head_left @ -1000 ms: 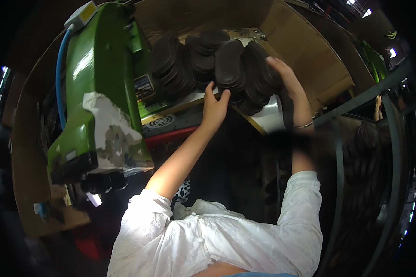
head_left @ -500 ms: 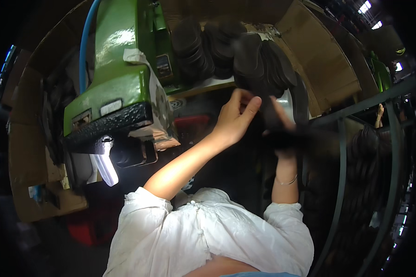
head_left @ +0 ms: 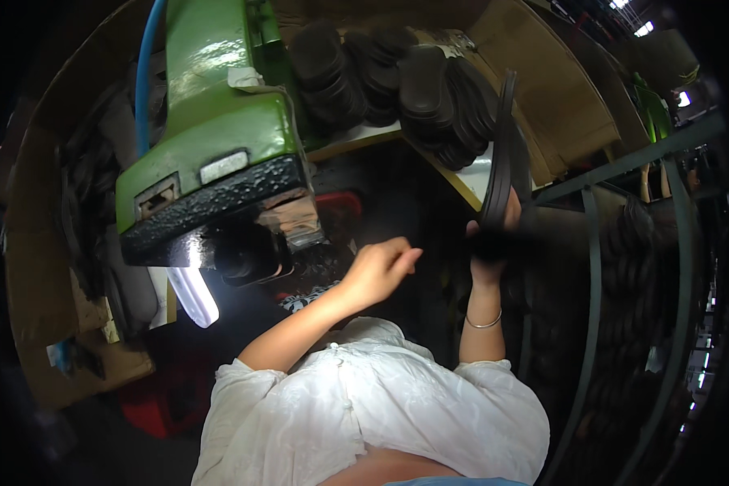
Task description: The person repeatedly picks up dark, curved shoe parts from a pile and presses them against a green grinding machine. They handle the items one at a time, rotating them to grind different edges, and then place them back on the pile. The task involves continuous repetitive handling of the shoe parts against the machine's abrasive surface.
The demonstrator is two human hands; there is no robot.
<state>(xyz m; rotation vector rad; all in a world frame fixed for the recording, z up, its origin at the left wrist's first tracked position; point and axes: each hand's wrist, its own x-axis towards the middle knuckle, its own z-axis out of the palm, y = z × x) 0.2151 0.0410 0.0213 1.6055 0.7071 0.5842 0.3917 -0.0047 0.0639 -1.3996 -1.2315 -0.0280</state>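
Observation:
My right hand [head_left: 512, 212] grips a few dark shoe soles [head_left: 498, 162], held on edge and pressed together, toes pointing up and away. A dark patch covers part of that hand, and a thin bangle [head_left: 484, 321] circles its wrist. To its left, apart from the soles, my left hand [head_left: 381, 271] hangs in the air with curled fingers and the thumb lying forward; nothing shows in it. Beyond both hands, more dark soles [head_left: 423, 81] lie in overlapping stacks on a pale-topped bench [head_left: 356, 144].
A green machine [head_left: 211, 134] with a lit lamp [head_left: 193, 298] stands at the left, a blue hose [head_left: 147, 81] beside it. Cardboard [head_left: 555, 89] walls the bench. A metal rack [head_left: 595, 283] with dark stacked pieces is at the right. Something red [head_left: 150, 405] sits low at left.
My left hand has drawn back from the stacks toward my body, and its fingers have curled. My right hand now holds the soles on edge, clear of the stacks.

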